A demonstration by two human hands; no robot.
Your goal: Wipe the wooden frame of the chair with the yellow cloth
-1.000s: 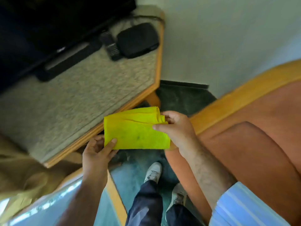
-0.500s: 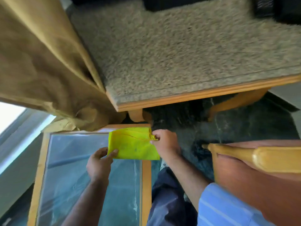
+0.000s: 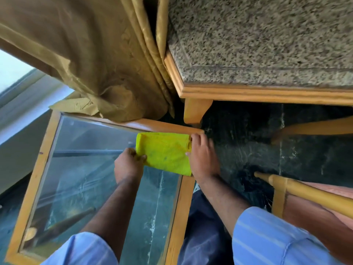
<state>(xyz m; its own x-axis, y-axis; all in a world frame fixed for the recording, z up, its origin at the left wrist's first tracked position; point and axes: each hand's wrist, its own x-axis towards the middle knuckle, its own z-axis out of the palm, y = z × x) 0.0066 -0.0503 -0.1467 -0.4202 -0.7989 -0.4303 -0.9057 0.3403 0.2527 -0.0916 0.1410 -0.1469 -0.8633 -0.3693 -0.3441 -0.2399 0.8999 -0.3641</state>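
Your yellow cloth (image 3: pixel 164 152): folded flat rectangle, faint dark smudges, rolled edge on right. Held above glass-top worktop (image 3: pixel 183 199) corner. Your left hand (image 3: pixel 129 163) pinches lower-left corner, right hand (image 3: pixel 202 159) grips right edge. Chair frame (image 3: pixel 305 194) well right, untouched.

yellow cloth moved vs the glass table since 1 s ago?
Yes. The yellow cloth, held by left hand and right hand, went from beside the chair to over the glass table's far right corner.
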